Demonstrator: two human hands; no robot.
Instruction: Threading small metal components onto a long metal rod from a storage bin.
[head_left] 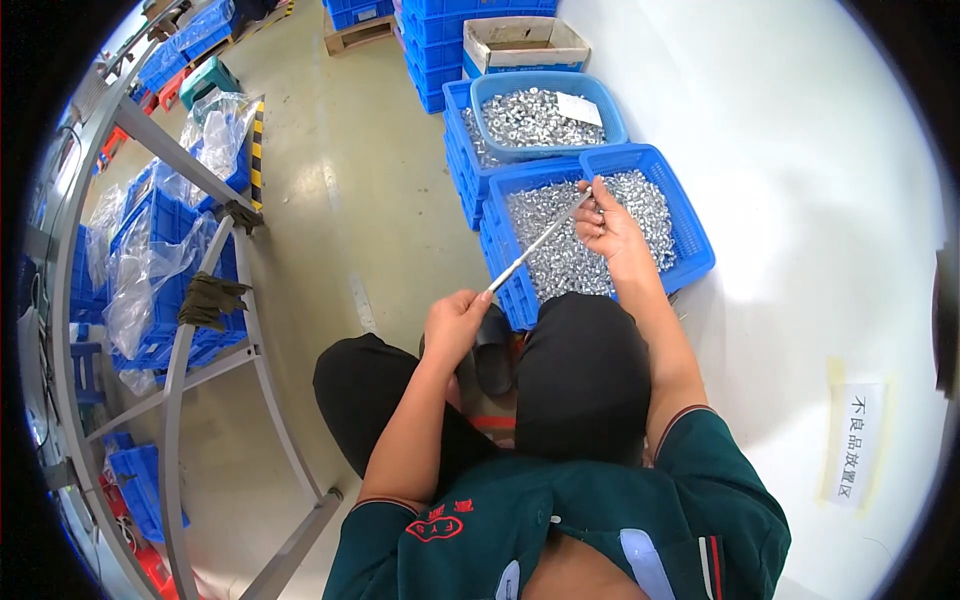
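Note:
A thin silvery metal rod (535,246) slants up and to the right between my hands. My left hand (457,322) is closed round its lower end, above my knees. At the upper end, the thumb and index finger of my right hand (608,222) pinch the rod's tip, with the other fingers curled. Whether a small part sits in those curled fingers is too small to tell. Below my right hand, small shiny metal parts (560,262) fill the blue plastic crates (683,215) in front of my knees.
Behind stands a light-blue tub (612,130) of similar parts with a white paper slip (578,109). An open carton (525,42) and stacked blue crates (425,60) are farther back. A grey metal frame (180,400) rises at left; a white wall (780,250) borders the right.

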